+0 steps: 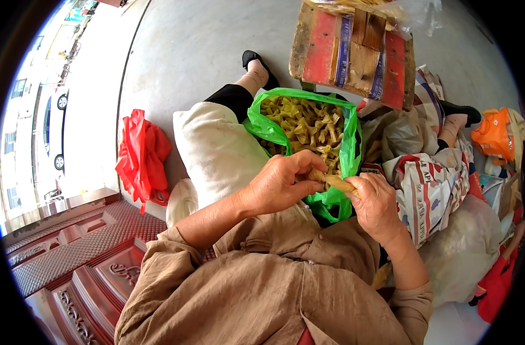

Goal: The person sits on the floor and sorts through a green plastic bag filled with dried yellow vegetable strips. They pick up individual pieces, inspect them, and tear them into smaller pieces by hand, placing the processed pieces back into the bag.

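Observation:
Just above my lap, a soft, flat yellow-brown strip runs between my two hands. My left hand pinches one end between thumb and fingers. The other end is gripped by my right hand, its thumb pressed against the strip. Beyond my hands, a green plastic bag stands with its mouth spread wide. It is filled with many small yellow-brown knotted pieces of similar colour to the strip; exactly what they are made of I cannot tell. My hands hide part of the bag's near side.
A red-painted wooden stool beyond the bag carries a clear plastic bag of yellowish strips. A red plastic bag lies left. At right sit a printed white sack, a translucent bag and an orange bag.

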Motion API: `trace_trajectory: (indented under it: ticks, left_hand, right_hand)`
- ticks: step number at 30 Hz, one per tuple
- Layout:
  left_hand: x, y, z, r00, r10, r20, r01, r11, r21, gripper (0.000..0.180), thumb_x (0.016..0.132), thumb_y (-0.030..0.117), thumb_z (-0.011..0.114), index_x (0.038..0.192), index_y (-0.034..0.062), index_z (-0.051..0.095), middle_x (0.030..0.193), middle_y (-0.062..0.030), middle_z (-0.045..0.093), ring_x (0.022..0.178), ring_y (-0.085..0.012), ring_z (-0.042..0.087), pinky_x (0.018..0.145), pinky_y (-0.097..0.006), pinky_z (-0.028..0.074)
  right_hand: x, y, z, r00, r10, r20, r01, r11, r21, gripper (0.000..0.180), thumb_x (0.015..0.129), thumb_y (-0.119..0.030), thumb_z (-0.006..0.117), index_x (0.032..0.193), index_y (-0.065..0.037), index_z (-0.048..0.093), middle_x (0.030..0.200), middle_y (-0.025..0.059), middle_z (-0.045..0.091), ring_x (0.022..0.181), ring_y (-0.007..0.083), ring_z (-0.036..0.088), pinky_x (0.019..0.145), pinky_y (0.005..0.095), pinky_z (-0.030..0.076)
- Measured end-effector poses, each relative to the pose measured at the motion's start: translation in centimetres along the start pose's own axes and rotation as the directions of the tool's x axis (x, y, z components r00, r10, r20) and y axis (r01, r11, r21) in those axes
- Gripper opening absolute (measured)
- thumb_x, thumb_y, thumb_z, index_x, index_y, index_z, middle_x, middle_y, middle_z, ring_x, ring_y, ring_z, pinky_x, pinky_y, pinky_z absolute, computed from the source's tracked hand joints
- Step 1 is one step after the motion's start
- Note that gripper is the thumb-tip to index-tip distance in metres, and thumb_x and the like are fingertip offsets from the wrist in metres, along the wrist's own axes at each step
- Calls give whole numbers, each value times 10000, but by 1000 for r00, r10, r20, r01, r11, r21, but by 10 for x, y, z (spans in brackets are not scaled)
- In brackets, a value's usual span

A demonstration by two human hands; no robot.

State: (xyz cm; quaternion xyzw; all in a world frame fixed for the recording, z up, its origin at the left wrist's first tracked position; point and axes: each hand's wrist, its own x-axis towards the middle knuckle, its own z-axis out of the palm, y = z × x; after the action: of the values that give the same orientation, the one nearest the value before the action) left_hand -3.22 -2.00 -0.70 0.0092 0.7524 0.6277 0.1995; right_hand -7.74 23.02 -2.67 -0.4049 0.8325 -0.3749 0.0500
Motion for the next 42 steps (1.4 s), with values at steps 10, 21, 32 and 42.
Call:
trace_trajectory:
  ticks: [10,21,32,42]
  left_hand:
    - [0,24,-9,967,140,214,-207,918,337,210,893,151,743,1035,3,698,859,-163,682,767,-331,664,677,-401,517]
    - [-17,58,-8,772,517,370,-614,457,643,123,759,168,702,827,105,621,729,-22,526,736,-205,585,942,-435,500]
    - [123,91,-65,791,604,-99,-381,613,692,116,897,104,677,980,24,684,816,-134,650,776,-332,652,719,-411,514]
    - [131,51,-85,741,545,-393,-74,648,758,124,906,169,649,903,52,690,783,-115,662,809,-343,633,716,-426,498]
  right_hand:
    - [10,-14,-12,979,-205,1,202,965,-169,243,843,-208,746,810,-62,554,718,59,481,637,241,556,664,375,510]
    - [-8,-26,-40,986,-73,149,23,949,313,261,819,-182,786,710,-78,572,639,40,505,541,232,587,522,362,503]
    - [130,38,-89,948,228,-223,-169,952,255,113,964,-121,669,988,-23,620,722,84,600,595,208,558,574,312,456]
    - [120,80,-83,902,-80,-425,-46,959,-278,163,837,-90,761,947,-30,656,870,98,620,782,295,613,679,383,495]
